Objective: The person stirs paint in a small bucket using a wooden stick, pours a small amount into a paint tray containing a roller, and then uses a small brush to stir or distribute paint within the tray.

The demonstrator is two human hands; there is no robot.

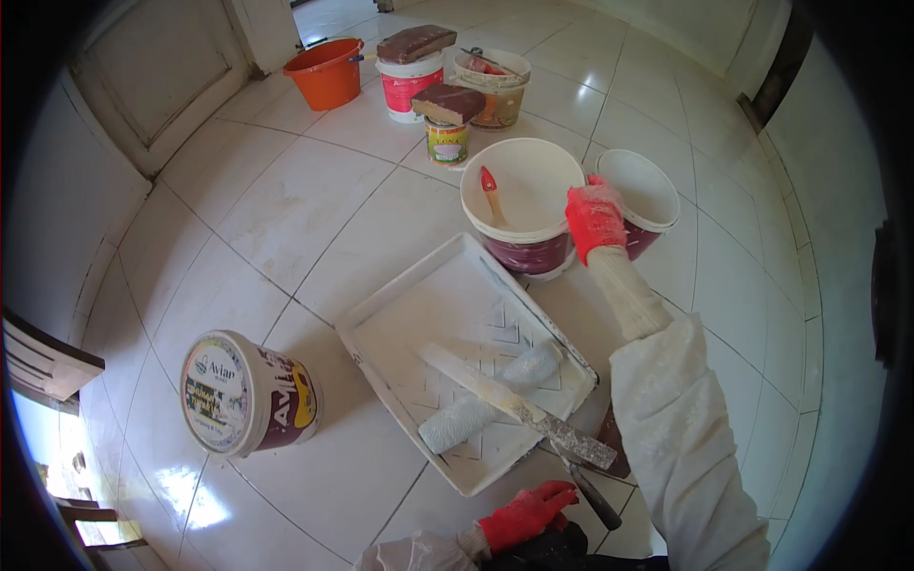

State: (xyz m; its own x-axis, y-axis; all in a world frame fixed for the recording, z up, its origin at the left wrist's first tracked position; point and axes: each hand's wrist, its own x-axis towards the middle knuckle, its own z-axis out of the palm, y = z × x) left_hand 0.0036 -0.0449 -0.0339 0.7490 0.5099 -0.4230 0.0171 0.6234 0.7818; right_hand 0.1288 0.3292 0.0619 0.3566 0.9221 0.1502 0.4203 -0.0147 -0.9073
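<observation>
In right grip [597, 215], clasping large bucket [526, 235] by its rim. Resting left grip [526, 517] loosely uncurled near paint tray [400, 343]

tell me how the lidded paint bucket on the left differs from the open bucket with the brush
The lidded bucket is shut; the open bucket shows its whitish inside. The lidded bucket looks smaller than the open bucket. The open bucket holds a paintbrush; the lidded bucket's contents are hidden. Both have maroon on their sides.

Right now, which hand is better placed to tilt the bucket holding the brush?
Likely the right hand: it is at the rim of the big bucket, while the left hand is beyond the tray.
</observation>
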